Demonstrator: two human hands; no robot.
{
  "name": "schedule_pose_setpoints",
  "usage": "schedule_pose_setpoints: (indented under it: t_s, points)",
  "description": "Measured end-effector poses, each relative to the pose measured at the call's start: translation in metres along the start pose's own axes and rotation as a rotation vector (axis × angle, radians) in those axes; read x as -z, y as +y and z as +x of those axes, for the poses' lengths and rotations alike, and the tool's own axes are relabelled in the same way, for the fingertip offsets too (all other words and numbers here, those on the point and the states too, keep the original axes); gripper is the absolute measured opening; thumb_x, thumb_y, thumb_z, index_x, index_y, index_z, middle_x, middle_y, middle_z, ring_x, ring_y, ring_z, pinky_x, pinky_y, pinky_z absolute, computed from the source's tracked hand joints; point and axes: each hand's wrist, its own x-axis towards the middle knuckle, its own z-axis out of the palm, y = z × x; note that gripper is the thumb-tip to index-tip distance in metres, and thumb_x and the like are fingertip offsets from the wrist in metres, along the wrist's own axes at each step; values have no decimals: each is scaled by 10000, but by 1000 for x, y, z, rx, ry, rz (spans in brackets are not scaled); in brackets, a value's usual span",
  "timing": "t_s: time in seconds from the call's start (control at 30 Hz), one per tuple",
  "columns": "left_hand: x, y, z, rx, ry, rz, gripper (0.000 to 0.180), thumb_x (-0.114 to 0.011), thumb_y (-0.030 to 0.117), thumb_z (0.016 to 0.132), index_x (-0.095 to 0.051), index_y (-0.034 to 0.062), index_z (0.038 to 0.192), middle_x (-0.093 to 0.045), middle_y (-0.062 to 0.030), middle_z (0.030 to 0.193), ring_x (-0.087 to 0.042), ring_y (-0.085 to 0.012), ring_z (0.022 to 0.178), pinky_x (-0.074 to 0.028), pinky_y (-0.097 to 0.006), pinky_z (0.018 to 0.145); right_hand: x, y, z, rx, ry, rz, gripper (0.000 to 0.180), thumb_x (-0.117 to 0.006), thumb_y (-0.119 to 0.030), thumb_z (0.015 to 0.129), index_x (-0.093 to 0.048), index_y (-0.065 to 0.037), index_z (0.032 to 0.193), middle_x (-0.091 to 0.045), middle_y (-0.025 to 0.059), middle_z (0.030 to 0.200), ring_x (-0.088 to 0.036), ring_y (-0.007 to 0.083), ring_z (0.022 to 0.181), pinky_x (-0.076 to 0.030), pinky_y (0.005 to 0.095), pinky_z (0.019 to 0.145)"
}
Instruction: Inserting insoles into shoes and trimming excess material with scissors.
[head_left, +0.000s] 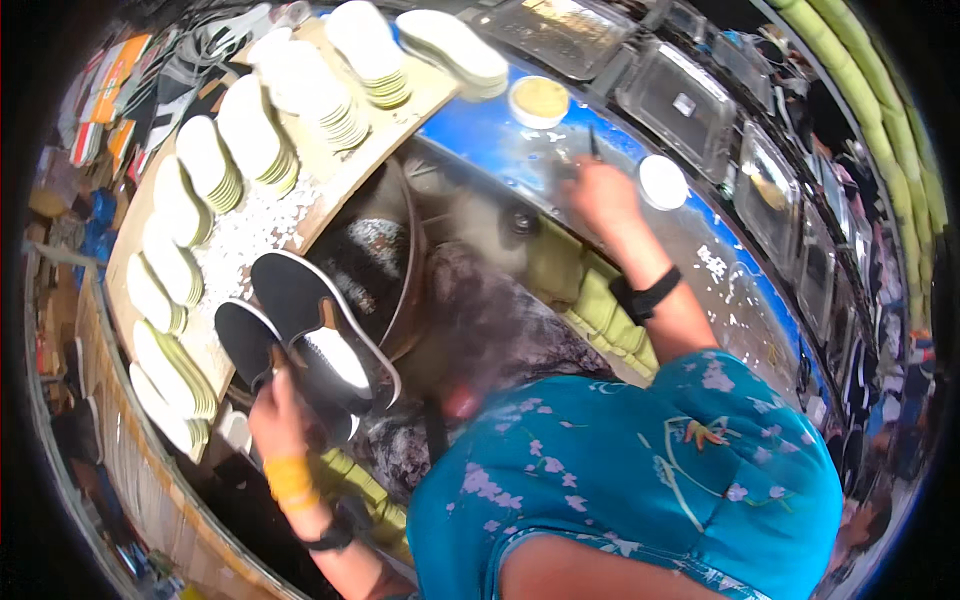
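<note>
Left hand (280, 413), shoes (288, 292); beside board edge (398, 127)

Bright light falls strongest on the far left, where the tops of the white insole stacks (365, 45) wash out almost to pure white. A pale glare spreads over the blue worktop (540, 165), and the clear trays (675, 95) at far right carry glossy reflections. The drum (375, 325) is mostly in deep shadow inside. Motion blur softens the right hand (605, 195) and, more mildly, the left hand (285, 415); the dark cloth (480, 300) between them looks smeared. Fisheye distortion bows the green padding (870, 90) at right, and the corners fall to black.
</note>
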Motion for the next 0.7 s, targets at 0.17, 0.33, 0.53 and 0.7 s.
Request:
schedule_pose_setpoints:
  t_s: [0.17,0.33,0.53,0.7]
  points:
    - [-51,20,43,-110,226,501,454,-556,443,793,-602,-5,853,-606,-268,872,-578,-425,850,-452,-479,759,-39,87,28,-205,-3,121,513,-632,-366,704,-530,-57,1101,-622,226,970,-593,367,928,-461,420,808]
    - [-43,-19,47,-247,313,404,277,-538,245,820,-611,-22,818,-594,-271,825,-566,-430,799,-457,-482,718,-62,121,44,-52,40,410,615,-691,-273,639,-508,4,1156,-634,221,918,-622,329,861,-476,373,759]
    - [2,-67,-9,-475,203,-214,252,-496,165,868,-584,-22,1014,-627,-110,862,-589,-230,799,-471,-304,737,-61,143,25,-229,-398,1749,471,-592,-133,771,-457,-48,1214,-592,60,733,-490,99,466,-362,198,383]
    - [7,-183,-5,-285,-46,-773,338,-451,219,922,-500,27,1195,-565,-126,1116,-559,-235,982,-483,-323,831,-18,16,-16,208,-650,1772,556,-537,-111,789,-353,-65,1312,-586,79,770,-413,80,404,-321,189,374]
